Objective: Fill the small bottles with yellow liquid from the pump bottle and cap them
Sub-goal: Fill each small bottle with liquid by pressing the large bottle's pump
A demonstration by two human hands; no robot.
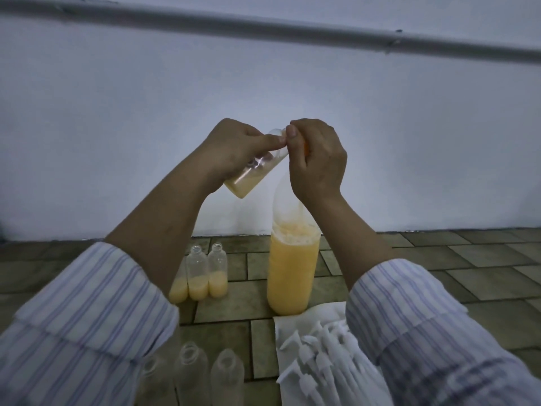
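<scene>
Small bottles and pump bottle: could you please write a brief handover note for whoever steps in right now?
Left hand grips a tilted small bottle, partly filled with yellow liquid.
Right hand is curled over the pump bottle top, at the small bottle's mouth; something orange shows under it.
Done: three partly filled bottles stand uncapped on the tiled floor.
Left: three empty bottles nearest the camera; white pump caps wait on the paper towel. Nothing capped yet.
</scene>
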